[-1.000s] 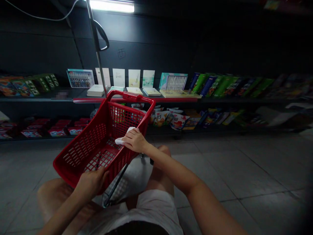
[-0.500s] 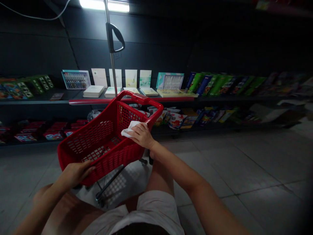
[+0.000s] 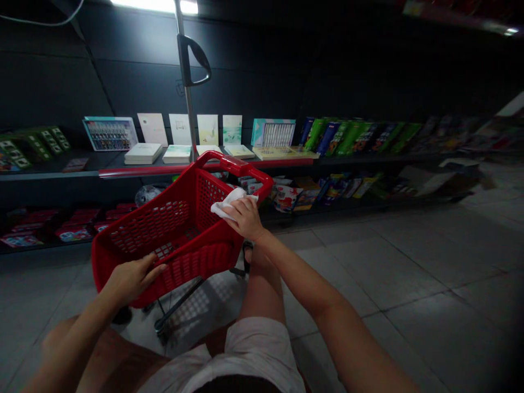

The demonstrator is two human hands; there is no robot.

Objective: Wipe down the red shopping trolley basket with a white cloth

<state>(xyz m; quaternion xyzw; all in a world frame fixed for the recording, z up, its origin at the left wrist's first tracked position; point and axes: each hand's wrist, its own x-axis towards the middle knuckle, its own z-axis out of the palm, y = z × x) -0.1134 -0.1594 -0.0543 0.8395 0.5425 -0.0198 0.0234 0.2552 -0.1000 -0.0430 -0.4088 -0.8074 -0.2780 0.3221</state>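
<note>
A red plastic shopping cart (image 3: 204, 256) with latticed walls stands in front of me, its handle end (image 3: 241, 166) to the right. My right hand (image 3: 245, 217) presses a crumpled white cloth (image 3: 227, 204) onto the near top rim close to the handle. The palm and part of the cloth are hidden under the fingers. My left hand (image 3: 133, 278) grips the same near rim farther left, fingers over the edge and thumb outside. Behind the cart's handle end rises a metal pole (image 3: 188, 103) with a black loop grip (image 3: 198, 63).
Beyond the cart runs a dark shelf (image 3: 286, 164) with books (image 3: 143, 153), boxed sets and green and blue packages (image 3: 352, 136). Bagged goods (image 3: 289, 197) and red packs (image 3: 77, 224) lie on the lower shelf. Grey floor tiles (image 3: 388, 256) extend to the right. My knees are close to the cart.
My right hand has slid slightly up and to the right along the rim with the cloth, nearer the handle. My left hand stays on the rim. The view has turned a little right.
</note>
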